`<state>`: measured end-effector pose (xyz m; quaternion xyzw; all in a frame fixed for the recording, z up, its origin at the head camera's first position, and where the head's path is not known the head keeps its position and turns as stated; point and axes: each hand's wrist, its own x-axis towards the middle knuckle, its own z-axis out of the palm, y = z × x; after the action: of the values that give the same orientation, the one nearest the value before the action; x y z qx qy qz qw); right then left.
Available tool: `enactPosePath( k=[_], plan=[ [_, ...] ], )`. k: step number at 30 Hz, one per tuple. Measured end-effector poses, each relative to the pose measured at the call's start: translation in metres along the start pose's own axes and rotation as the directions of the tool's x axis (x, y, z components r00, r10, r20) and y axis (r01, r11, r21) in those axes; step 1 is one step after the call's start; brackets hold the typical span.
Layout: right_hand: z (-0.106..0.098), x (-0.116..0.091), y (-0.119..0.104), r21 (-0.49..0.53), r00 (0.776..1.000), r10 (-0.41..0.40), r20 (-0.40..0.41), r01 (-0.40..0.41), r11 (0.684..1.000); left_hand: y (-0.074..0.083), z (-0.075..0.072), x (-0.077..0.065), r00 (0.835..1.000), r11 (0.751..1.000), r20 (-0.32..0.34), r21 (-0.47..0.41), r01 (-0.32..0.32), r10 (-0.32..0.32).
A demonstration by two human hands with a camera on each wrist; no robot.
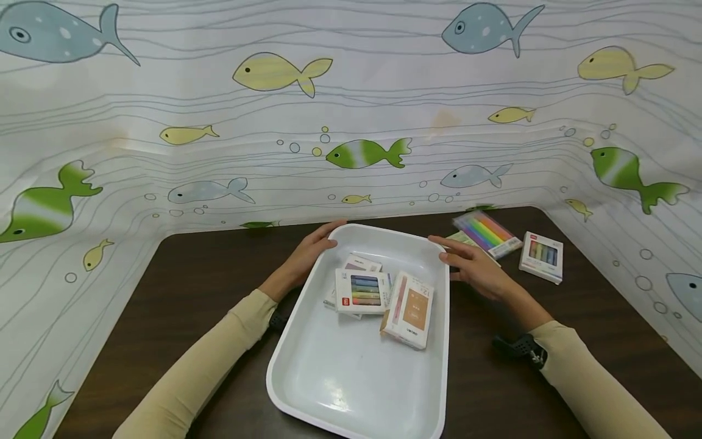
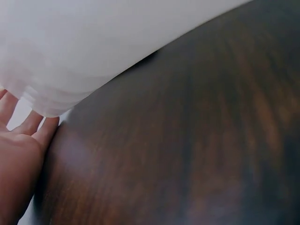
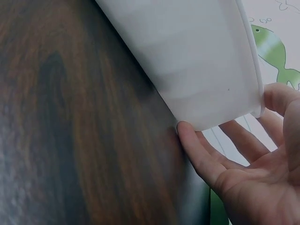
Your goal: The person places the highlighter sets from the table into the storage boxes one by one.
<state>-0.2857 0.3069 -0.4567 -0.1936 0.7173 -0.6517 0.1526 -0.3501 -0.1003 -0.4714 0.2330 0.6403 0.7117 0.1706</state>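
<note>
A white plastic tray stands lengthwise before me in the head view. My left hand grips its far left corner, thumb at the rim and fingers behind. At the far right corner my right hand holds the tray, and in the right wrist view its fingers curl round the outside of the wall. Inside the tray lies a windowed box of coloured sticks, on top of other small boxes. Beside it, a white-and-brown carton leans slightly askew.
Right of the tray, a flat pack of rainbow-coloured strips lies on the dark wooden table. Another windowed box of coloured sticks is next to it. A fish-patterned sheet rises behind the table and along both sides.
</note>
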Motion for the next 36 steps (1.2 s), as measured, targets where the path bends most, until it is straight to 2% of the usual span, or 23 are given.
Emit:
enactPosePath(
  k=[14, 17, 19, 22, 25, 33, 36],
  plan=[
    [0.003, -0.001, -0.007, 0.005, 1.0, -0.007, 0.018, 0.007, 1.0, 0.0, -0.005, -0.005, 0.997, 0.996, 0.069, -0.094, -0.011, 0.017],
    [0.002, -0.001, -0.008, -0.026, 1.0, -0.005, 0.015, 0.006, 1.0, 0.0, -0.006, -0.004, 0.997, 0.994, 0.078, -0.104, -0.016, 0.024],
    [0.001, -0.002, -0.009, -0.087, 1.0, -0.003, 0.009, 0.004, 0.996, -0.001, -0.006, -0.004, 0.997, 0.994, 0.08, -0.109, -0.014, 0.023],
    [0.0, -0.004, -0.011, -0.226, 1.0, -0.016, -0.005, 0.015, 0.974, -0.003, -0.006, -0.005, 0.996, 0.993, 0.085, -0.115, -0.01, 0.02],
    [0.0, -0.006, -0.016, -0.358, 0.999, -0.03, -0.028, 0.018, 0.933, -0.004, -0.006, -0.006, 0.995, 0.993, 0.094, -0.119, -0.012, 0.023],
    [-0.009, -0.009, -0.034, -0.473, 0.998, -0.047, -0.044, 0.021, 0.881, -0.003, -0.005, -0.008, 0.994, 0.993, 0.106, -0.118, -0.022, 0.035],
    [-0.018, -0.01, -0.039, -0.53, 0.994, -0.086, -0.068, 0.037, 0.847, -0.002, -0.005, -0.009, 0.993, 0.992, 0.11, -0.122, -0.021, 0.035]
  ],
)
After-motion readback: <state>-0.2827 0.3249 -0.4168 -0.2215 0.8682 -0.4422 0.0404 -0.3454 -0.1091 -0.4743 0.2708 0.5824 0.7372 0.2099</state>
